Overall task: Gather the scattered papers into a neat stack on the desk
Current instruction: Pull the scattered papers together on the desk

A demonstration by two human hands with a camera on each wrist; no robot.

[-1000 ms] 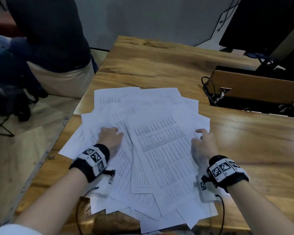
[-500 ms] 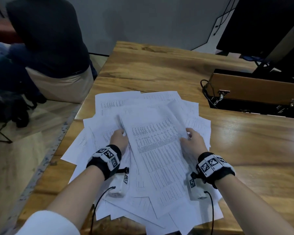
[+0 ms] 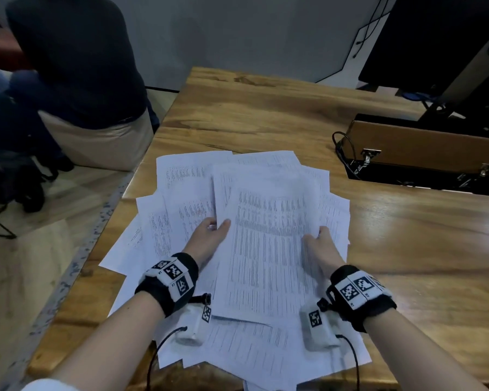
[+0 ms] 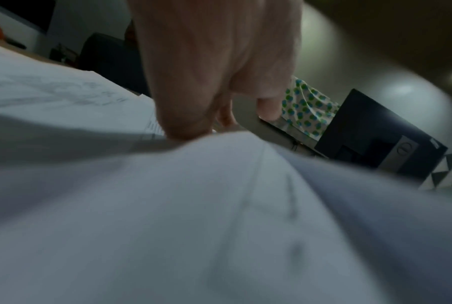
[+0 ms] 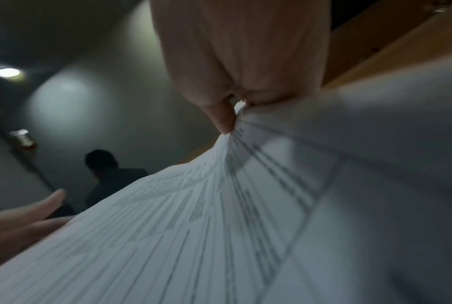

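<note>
Printed top sheet (image 3: 268,249) held between both hands above the scattered papers (image 3: 181,193) on the wooden desk (image 3: 407,235); its long axis runs away from the person. Left hand (image 3: 209,235) pinches the sheet's left edge, thumb on top; right hand (image 3: 321,246) pinches the right edge, fingers curled round several sheets, seen bunched in the right wrist view (image 5: 245,127). Both hands lie equally near the sheet. The remaining papers fan out beneath and to the left, some overhanging the near desk edge, so the coming squaring likely draws inward from the left. A brown latched case (image 3: 424,148) stands closed, well apart at right; contents unseen
</note>
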